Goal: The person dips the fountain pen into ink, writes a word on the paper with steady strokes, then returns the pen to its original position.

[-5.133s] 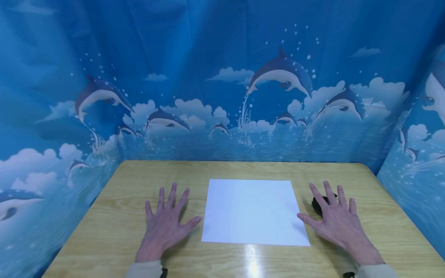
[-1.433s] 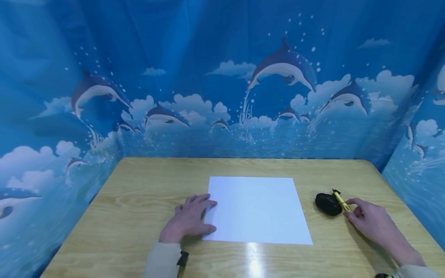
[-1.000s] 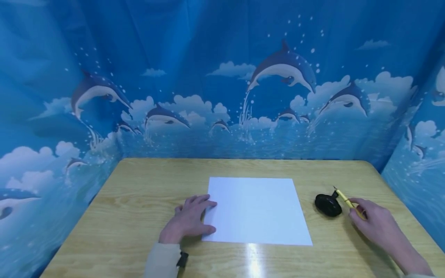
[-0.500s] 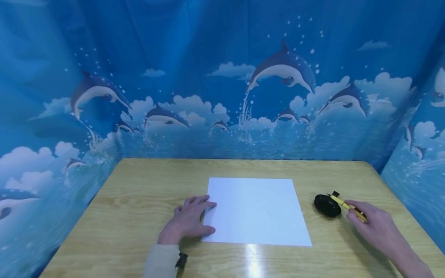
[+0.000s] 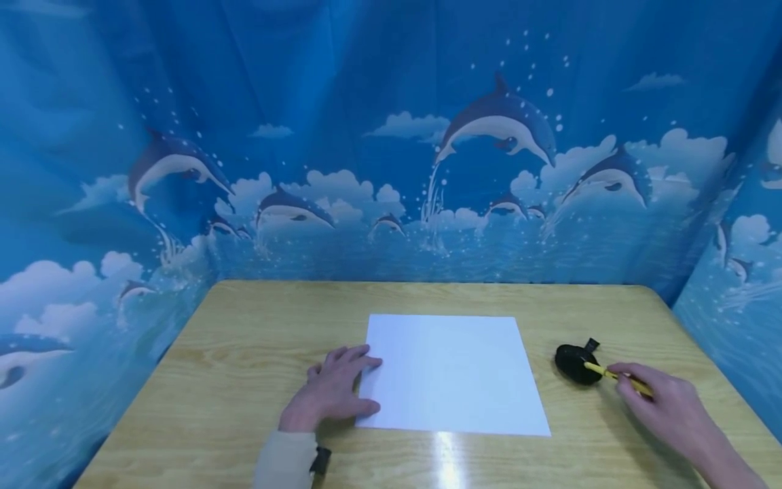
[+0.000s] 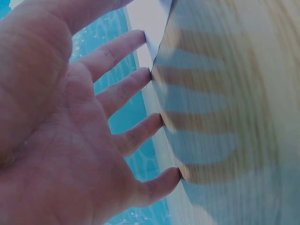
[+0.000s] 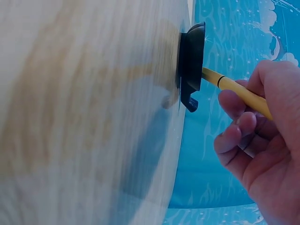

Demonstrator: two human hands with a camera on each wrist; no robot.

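We face a blue backdrop [image 5: 373,75] printed with leaping dolphins [image 5: 495,125] and white clouds [image 5: 342,193], wrapping three sides of a wood-grain table [image 5: 269,312], where a bright reflection [image 5: 448,462] gleams.

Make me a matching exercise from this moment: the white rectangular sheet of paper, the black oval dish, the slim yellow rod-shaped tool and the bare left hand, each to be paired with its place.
Column one
1. White rectangular sheet of paper
2. Black oval dish
3. Slim yellow rod-shaped tool
4. Bare left hand

Column two
A. Held by the bare right hand
B. At the paper's left edge
C. Flat on the wood-grain table, around its middle
D. Standing right of the paper

Pairs: 1-C, 2-D, 3-A, 4-B
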